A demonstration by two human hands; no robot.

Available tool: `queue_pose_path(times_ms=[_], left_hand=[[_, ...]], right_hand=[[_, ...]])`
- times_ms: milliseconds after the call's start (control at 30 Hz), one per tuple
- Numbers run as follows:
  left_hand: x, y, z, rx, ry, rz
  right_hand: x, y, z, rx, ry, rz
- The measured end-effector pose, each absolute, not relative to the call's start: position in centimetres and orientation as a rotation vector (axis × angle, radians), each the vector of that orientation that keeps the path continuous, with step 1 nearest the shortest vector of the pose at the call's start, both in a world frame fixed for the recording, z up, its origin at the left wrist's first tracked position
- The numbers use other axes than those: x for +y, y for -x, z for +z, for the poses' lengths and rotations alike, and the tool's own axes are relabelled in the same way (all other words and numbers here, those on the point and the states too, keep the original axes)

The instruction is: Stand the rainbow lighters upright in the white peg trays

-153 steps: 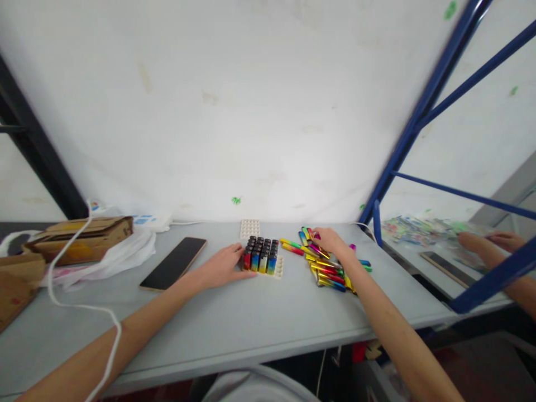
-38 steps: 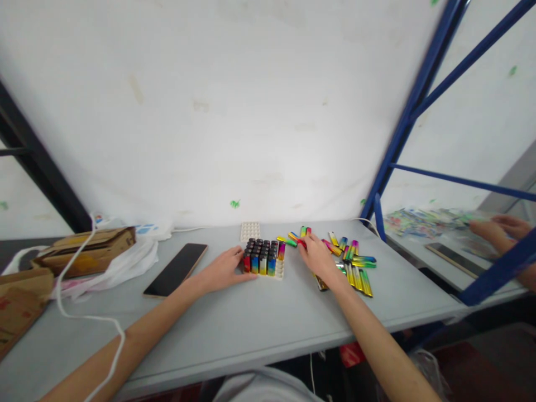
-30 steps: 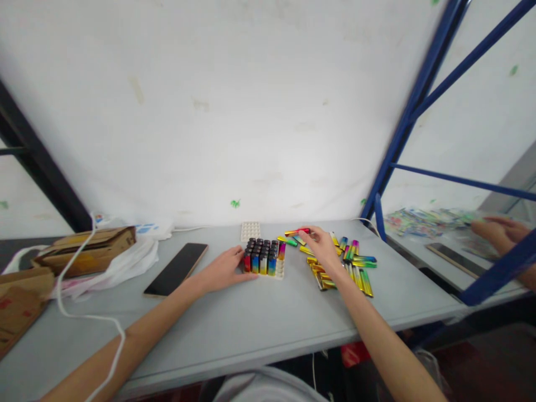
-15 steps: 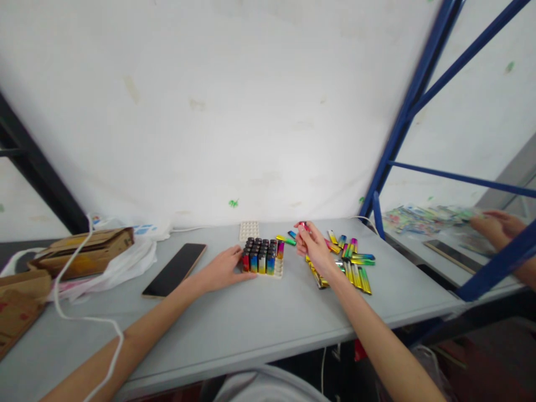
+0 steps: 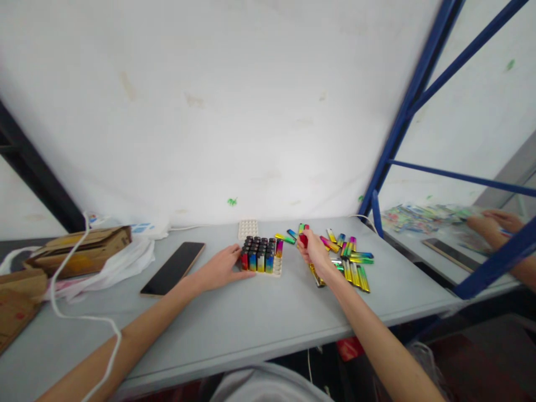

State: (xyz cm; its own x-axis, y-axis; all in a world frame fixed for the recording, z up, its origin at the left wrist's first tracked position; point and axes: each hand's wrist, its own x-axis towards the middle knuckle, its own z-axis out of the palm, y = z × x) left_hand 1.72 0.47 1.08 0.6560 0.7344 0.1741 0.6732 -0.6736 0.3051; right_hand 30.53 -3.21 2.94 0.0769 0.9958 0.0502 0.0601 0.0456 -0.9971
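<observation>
Upright lighters with black tops [image 5: 258, 254] fill most of a white tray [image 5: 277, 268], whose right edge shows bare slots. My left hand [image 5: 224, 268] rests at the tray's left side, thumb and fingers spread around its corner. My right hand [image 5: 312, 250] is closed on a red lighter [image 5: 303, 240], to the right of the tray. Loose shiny lighters [image 5: 355, 273] lie in a pile beside and beyond that hand. One yellow-green lighter [image 5: 285, 238] lies between the tray and my right hand.
A second white tray [image 5: 248, 229] lies near the wall. To the left are a black phone [image 5: 173, 269], a cardboard box [image 5: 81, 250], plastic bags [image 5: 129, 259] and a white cable [image 5: 86, 317]. Blue metal posts [image 5: 393, 139] stand at right; beyond them, another person's hands [image 5: 494, 229].
My right hand has turned and dipped slightly, still holding the red lighter. Green and red lighter ends now show just behind it. My left hand stays by the tray.
</observation>
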Motion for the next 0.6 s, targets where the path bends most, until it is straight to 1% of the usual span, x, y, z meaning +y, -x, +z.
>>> queue_pose_path(times_ms=[200, 400, 533, 600], left_hand=[[0.4, -1.7, 1.0, 1.152, -2.668, 0.420], [0.4, -1.7, 1.1, 1.161, -2.666, 0.427], [0.3, -1.8, 1.2, 1.168, -2.664, 0.425], [0.4, -1.7, 1.1, 1.159, -2.659, 0.443]], right_hand=[[-3.5, -29.8, 3.1, -1.124, 1.303, 1.139], [-2.6, -30.2, 2.2, -1.129, 1.181, 1.189], [-2.4, -30.3, 2.1, -1.281, 1.030, 1.041], [-2.4, -30.2, 2.1, -1.364, 1.021, 0.936]])
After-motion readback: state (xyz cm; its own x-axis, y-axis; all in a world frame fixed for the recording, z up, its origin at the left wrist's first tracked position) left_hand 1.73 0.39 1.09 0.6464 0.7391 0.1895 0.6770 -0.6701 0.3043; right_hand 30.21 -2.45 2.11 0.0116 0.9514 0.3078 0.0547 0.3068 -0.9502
